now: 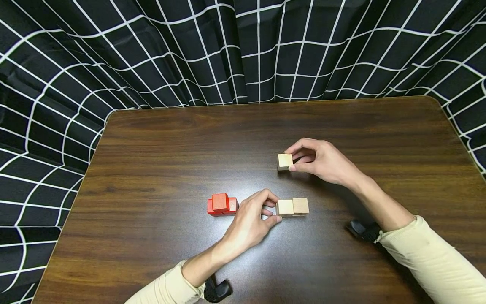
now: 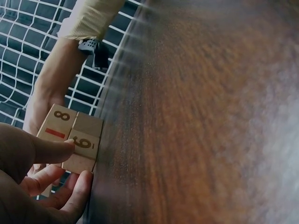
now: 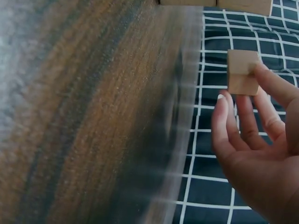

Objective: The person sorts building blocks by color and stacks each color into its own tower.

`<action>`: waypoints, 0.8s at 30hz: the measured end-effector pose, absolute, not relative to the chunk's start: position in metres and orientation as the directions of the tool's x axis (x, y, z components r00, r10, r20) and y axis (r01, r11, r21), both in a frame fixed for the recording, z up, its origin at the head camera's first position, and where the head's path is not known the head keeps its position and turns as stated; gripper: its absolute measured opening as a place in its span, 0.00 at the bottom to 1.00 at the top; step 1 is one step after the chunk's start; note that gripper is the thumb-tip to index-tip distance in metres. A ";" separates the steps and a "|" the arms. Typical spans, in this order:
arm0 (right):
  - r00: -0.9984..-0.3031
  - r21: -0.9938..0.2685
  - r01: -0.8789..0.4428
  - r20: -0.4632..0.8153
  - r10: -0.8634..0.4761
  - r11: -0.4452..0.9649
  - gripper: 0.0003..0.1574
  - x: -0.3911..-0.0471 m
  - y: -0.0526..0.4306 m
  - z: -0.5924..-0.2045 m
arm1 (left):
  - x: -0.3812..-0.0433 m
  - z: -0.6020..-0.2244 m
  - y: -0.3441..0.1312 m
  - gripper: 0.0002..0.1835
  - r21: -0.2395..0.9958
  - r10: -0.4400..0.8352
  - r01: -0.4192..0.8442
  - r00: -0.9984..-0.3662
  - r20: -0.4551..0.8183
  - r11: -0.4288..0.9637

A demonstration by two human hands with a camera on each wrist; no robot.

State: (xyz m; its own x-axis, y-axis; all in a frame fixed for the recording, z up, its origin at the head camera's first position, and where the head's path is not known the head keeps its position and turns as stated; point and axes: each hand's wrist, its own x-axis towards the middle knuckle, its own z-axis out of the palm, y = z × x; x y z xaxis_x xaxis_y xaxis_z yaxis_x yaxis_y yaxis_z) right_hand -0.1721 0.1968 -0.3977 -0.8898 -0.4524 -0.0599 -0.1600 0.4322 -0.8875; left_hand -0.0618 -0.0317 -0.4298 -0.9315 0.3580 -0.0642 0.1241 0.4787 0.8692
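In the head view my left hand (image 1: pixel 248 221) pinches the left end of a small group of wooden blocks (image 1: pixel 292 207), thumb at the near side and fingers at the far side. Seen from the left wrist, one wooden block (image 2: pixel 58 122) bears an 8 and a red bar, and its neighbour (image 2: pixel 86 140) carries another digit. Farther back, my right hand (image 1: pixel 328 162) holds a single wooden cube (image 1: pixel 285 161) between thumb and fingertips. Plain faces of this cube show in the right wrist view, above my curled fingers (image 3: pixel 247 116).
Red blocks (image 1: pixel 220 203) stand left of my left hand, one cube sitting on top of others. Everything is on a dark brown wooden table (image 1: pixel 152 169). A black curtain with white grid lines (image 1: pixel 212 50) hangs behind its far edge and around the sides.
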 end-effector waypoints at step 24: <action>-0.895 -0.955 -0.141 0.010 -0.447 0.262 0.20 -0.138 0.210 -0.394 | -0.063 -0.428 -0.031 0.18 0.878 0.353 0.092 -0.931 -0.091 0.470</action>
State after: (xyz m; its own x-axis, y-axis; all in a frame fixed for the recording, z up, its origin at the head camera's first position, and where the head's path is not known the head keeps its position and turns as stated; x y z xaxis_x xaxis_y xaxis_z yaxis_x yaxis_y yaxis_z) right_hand -0.1384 0.2096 -0.3945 -0.8946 -0.4467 0.0098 -0.1415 0.2624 -0.9545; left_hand -0.0627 -0.0312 -0.4278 -0.9310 0.3533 -0.0915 0.0922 0.4702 0.8777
